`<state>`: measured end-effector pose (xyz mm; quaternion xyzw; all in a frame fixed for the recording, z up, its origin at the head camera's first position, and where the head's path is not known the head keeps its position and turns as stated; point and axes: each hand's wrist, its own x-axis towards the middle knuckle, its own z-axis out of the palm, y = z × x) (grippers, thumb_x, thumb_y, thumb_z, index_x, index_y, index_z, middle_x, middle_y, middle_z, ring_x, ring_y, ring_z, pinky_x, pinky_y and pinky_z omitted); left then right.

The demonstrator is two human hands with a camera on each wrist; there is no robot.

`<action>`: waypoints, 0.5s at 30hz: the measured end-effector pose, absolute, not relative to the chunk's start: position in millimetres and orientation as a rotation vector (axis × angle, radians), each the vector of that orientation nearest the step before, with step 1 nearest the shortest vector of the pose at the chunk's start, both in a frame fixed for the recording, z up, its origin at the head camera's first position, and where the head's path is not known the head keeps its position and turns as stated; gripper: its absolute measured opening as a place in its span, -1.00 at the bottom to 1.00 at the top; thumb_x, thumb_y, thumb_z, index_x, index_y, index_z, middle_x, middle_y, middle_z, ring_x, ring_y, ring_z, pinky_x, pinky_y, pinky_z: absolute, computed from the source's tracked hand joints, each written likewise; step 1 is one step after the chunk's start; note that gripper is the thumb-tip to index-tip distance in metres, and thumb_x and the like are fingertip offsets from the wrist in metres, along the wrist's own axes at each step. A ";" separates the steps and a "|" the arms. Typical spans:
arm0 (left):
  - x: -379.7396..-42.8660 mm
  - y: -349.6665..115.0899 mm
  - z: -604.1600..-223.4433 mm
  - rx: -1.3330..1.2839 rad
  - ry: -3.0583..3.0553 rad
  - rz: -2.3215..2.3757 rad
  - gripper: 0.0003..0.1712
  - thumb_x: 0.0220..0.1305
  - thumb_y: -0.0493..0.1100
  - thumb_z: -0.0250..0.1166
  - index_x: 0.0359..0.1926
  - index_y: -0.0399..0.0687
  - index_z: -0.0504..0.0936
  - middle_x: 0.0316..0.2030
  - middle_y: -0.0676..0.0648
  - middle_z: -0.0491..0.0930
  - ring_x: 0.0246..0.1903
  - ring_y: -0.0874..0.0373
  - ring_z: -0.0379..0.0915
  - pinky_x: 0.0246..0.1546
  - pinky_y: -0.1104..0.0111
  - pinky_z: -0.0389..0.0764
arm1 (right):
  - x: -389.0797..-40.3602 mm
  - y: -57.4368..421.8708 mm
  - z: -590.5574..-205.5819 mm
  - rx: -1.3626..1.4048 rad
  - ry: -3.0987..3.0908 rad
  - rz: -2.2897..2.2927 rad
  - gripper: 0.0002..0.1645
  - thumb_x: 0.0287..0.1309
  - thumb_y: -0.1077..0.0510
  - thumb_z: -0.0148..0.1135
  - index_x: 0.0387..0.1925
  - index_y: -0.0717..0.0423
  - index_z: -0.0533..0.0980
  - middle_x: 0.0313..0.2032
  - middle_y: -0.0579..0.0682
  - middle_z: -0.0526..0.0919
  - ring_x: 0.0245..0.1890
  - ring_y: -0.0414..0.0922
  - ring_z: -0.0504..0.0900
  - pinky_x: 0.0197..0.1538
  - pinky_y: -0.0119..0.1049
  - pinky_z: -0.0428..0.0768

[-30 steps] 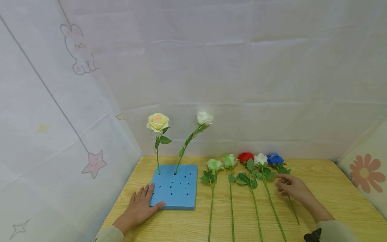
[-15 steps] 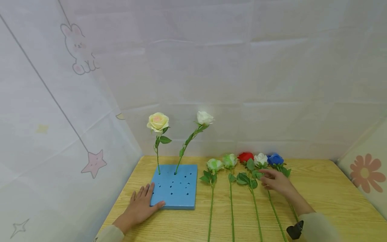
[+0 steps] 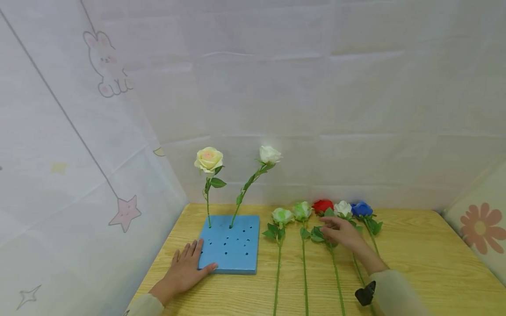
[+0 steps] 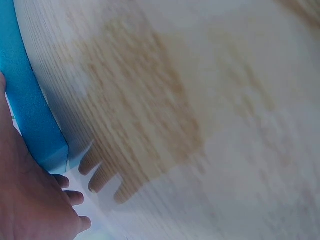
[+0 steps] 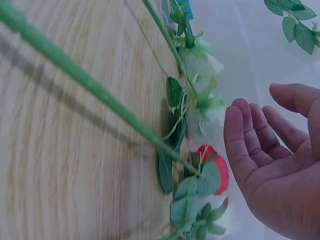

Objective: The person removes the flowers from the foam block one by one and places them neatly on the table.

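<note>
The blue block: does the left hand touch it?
Touching. In the head view, the left hand lays its thumb over the near edge of the blue block.

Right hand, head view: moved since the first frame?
Yes, leftward: the right hand went from near the blue rose to near the red rose, both roses unmoved.

A pale wood-grain table (image 3: 427, 250) spreads across the near part of the scene. Behind it, at the far side, hangs a creased whitish backdrop (image 3: 276, 87). The left panel (image 3: 79, 245) carries a printed rabbit (image 3: 108, 66) high up, with a pink star (image 3: 125, 213) lower down and a small yellow star (image 3: 59, 168) farther left. On the right panel (image 3: 488, 188) is a large reddish flower print (image 3: 483, 228) with a yellowish centre.
</note>
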<state>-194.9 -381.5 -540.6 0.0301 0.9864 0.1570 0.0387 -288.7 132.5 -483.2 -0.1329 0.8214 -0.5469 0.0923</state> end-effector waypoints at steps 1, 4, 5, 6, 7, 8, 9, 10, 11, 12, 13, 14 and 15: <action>-194.6 -381.4 -540.3 0.096 3.028 0.479 0.26 0.26 0.64 -0.02 0.64 -0.09 -0.13 0.57 -0.32 -0.03 0.53 -0.39 -0.16 0.37 -0.41 -0.25 | -289.4 129.1 -483.4 -0.393 2.427 -1.634 -0.38 0.41 0.03 0.26 0.38 0.20 0.41 0.02 0.22 0.60 -0.06 0.21 0.66 -0.01 0.05 0.69; -194.0 -380.9 -539.8 0.100 3.033 0.476 0.25 0.26 0.64 -0.03 0.64 -0.09 -0.13 0.57 -0.32 -0.02 0.53 -0.39 -0.16 0.37 -0.42 -0.24 | -292.3 119.3 -483.8 -0.395 2.404 -1.649 -0.38 0.40 0.03 0.27 0.38 0.20 0.42 0.01 0.20 0.60 -0.06 0.24 0.65 -0.01 0.05 0.69; -193.8 -380.7 -539.7 0.101 3.034 0.475 0.25 0.26 0.63 -0.03 0.64 -0.09 -0.13 0.57 -0.32 -0.02 0.53 -0.38 -0.16 0.37 -0.42 -0.24 | -293.2 116.1 -484.0 -0.391 2.401 -1.654 -0.38 0.40 0.03 0.27 0.38 0.20 0.42 0.01 0.19 0.60 -0.06 0.24 0.65 -0.02 0.05 0.69; -193.7 -380.6 -539.7 0.101 3.035 0.474 0.25 0.26 0.64 -0.03 0.64 -0.09 -0.13 0.57 -0.31 -0.02 0.53 -0.38 -0.16 0.37 -0.41 -0.24 | -293.9 112.9 -484.0 -0.382 2.395 -1.660 -0.38 0.40 0.04 0.27 0.38 0.20 0.42 0.01 0.19 0.60 -0.06 0.23 0.65 -0.02 0.04 0.70; -193.9 -380.7 -540.2 0.102 3.037 0.474 0.25 0.26 0.63 -0.03 0.64 -0.09 -0.13 0.57 -0.32 -0.02 0.53 -0.38 -0.16 0.37 -0.42 -0.24 | -294.6 109.7 -484.0 -0.382 2.394 -1.665 -0.39 0.41 0.05 0.26 0.38 0.22 0.42 0.02 0.21 0.59 -0.06 0.23 0.65 -0.03 0.05 0.70; -194.0 -380.9 -540.7 0.101 3.038 0.470 0.25 0.27 0.63 -0.03 0.64 -0.10 -0.13 0.57 -0.32 -0.02 0.53 -0.38 -0.15 0.37 -0.41 -0.24 | -295.4 106.7 -484.0 -0.395 2.394 -1.663 -0.39 0.43 0.08 0.24 0.38 0.25 0.40 0.03 0.23 0.59 -0.06 0.23 0.65 -0.04 0.06 0.69; -193.9 -380.9 -540.8 0.102 3.040 0.467 0.25 0.27 0.63 -0.03 0.64 -0.10 -0.13 0.57 -0.32 -0.02 0.53 -0.38 -0.15 0.37 -0.41 -0.23 | -296.0 103.7 -483.8 -0.394 2.391 -1.665 -0.39 0.43 0.09 0.23 0.39 0.26 0.39 0.03 0.24 0.58 -0.07 0.21 0.65 -0.04 0.07 0.69; -193.8 -380.8 -540.8 0.101 3.042 0.464 0.25 0.26 0.64 -0.04 0.64 -0.09 -0.13 0.57 -0.31 -0.02 0.53 -0.38 -0.15 0.38 -0.41 -0.23 | -296.6 100.6 -483.4 -0.390 2.392 -1.664 -0.40 0.44 0.11 0.22 0.39 0.26 0.38 0.04 0.24 0.58 -0.07 0.18 0.66 -0.03 0.06 0.69; -193.9 -381.0 -541.3 0.100 3.043 0.459 0.25 0.26 0.64 -0.04 0.64 -0.09 -0.13 0.57 -0.31 -0.02 0.53 -0.38 -0.16 0.38 -0.40 -0.23 | -297.6 97.6 -483.6 -0.392 2.392 -1.667 -0.41 0.44 0.13 0.22 0.39 0.28 0.38 0.04 0.25 0.58 -0.07 0.17 0.67 -0.03 0.07 0.69; -194.2 -381.3 -541.8 0.101 3.046 0.459 0.26 0.26 0.64 -0.04 0.64 -0.09 -0.13 0.57 -0.31 -0.02 0.53 -0.38 -0.15 0.38 -0.40 -0.23 | -298.6 94.8 -484.0 -0.398 2.395 -1.666 -0.40 0.44 0.12 0.22 0.40 0.28 0.38 0.05 0.25 0.57 -0.08 0.14 0.67 -0.03 0.06 0.69; -194.5 -381.6 -542.2 0.103 3.049 0.460 0.26 0.25 0.65 -0.04 0.64 -0.09 -0.13 0.57 -0.31 -0.01 0.53 -0.38 -0.15 0.38 -0.41 -0.23 | -298.7 91.7 -483.2 -0.398 2.399 -1.664 -0.39 0.44 0.11 0.22 0.40 0.27 0.38 0.06 0.24 0.57 -0.09 0.11 0.68 -0.02 0.05 0.69; -194.7 -381.7 -542.3 0.104 3.052 0.462 0.27 0.25 0.65 -0.04 0.64 -0.08 -0.13 0.57 -0.31 -0.01 0.53 -0.38 -0.14 0.38 -0.40 -0.22 | -298.7 88.6 -482.0 -0.402 2.403 -1.662 -0.40 0.44 0.11 0.22 0.39 0.27 0.38 0.06 0.23 0.57 -0.09 0.10 0.69 -0.02 0.05 0.70; -194.9 -382.0 -542.5 0.101 3.051 0.462 0.27 0.24 0.66 -0.05 0.64 -0.08 -0.13 0.57 -0.30 -0.01 0.53 -0.37 -0.15 0.38 -0.40 -0.23 | -297.9 85.0 -479.6 -0.406 2.402 -1.666 -0.41 0.44 0.12 0.22 0.39 0.28 0.39 0.06 0.24 0.57 -0.09 0.10 0.69 -0.01 0.06 0.69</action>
